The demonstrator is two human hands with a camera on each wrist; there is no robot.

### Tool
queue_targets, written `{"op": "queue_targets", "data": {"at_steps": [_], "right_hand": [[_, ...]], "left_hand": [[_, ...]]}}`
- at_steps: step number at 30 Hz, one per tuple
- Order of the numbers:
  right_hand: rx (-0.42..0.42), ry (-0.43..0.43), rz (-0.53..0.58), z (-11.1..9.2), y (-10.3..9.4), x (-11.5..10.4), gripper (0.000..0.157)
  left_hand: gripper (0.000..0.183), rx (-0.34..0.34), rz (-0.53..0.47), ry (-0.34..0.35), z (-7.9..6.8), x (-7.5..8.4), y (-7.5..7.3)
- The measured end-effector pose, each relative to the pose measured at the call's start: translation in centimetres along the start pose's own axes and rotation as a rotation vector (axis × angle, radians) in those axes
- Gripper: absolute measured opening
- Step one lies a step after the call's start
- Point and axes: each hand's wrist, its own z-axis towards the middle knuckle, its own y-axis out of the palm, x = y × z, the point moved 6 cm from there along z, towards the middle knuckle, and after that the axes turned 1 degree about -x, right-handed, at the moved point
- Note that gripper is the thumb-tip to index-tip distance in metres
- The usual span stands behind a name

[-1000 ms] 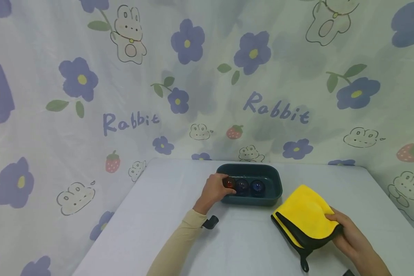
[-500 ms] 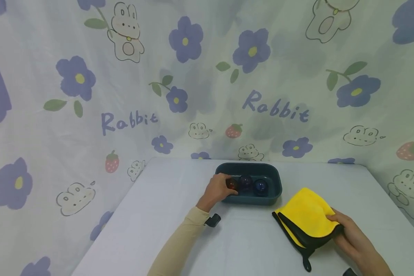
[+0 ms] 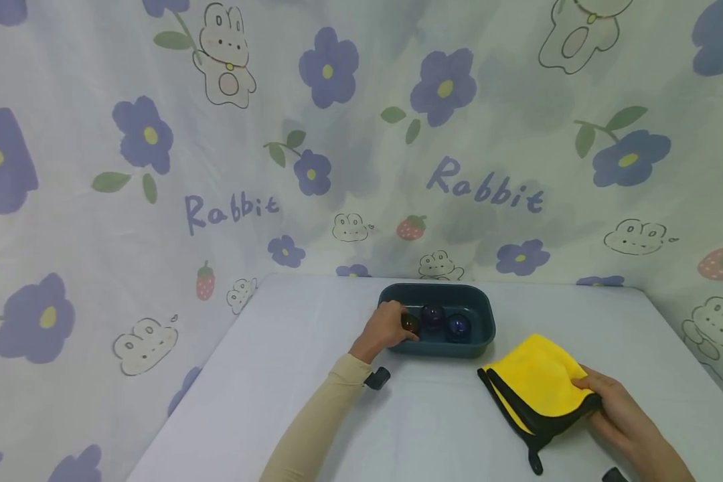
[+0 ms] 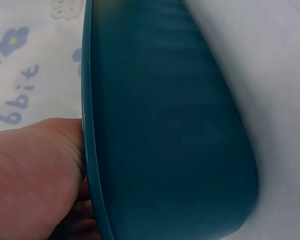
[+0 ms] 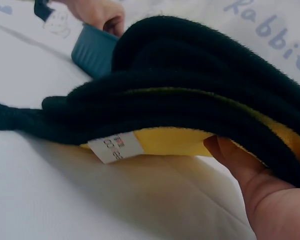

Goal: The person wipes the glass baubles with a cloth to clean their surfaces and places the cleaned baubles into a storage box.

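A dark teal tray stands on the table with 3 glassy balls inside. My left hand reaches over its left end, fingers curled around a dark amber ball. Beside that are a purple ball, a little farther back, and a blue ball. In the left wrist view the tray's outer wall hides the balls and most of the fingers. At the right, my right hand grips the edge of a folded yellow cloth with black trim, thumb on top; a white label shows underneath.
A white cover lies over the table. Behind it hangs a curtain printed with flowers and rabbits. A black strap piece sits at my left wrist, and a black loop hangs from the cloth's near corner.
My left hand has shifted slightly right within the tray, along with the amber ball. The purple ball has moved back and right, the blue one a little right. My right hand keeps its grip.
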Motion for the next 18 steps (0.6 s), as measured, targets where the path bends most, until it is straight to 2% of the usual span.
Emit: {"op": "queue_targets", "data": {"at_steps": [6, 15, 18], "right_hand": [[0.035, 0.005, -0.055, 0.3, -0.2, -0.2, 0.076], [0.119, -0.014, -0.416, 0.7, -0.6, -1.1, 0.072], [0.15, -0.031, -0.497, 0.7, -0.8, -1.3, 0.07]], "left_hand": [[0.052, -0.025, -0.01, -0.015, 0.2, -0.1, 0.0], [0.056, -0.047, -0.029, -0.016, 0.3, -0.2, 0.0], [0.056, -0.05, -0.037, -0.012, 0.4, 0.1, 0.0]]}}
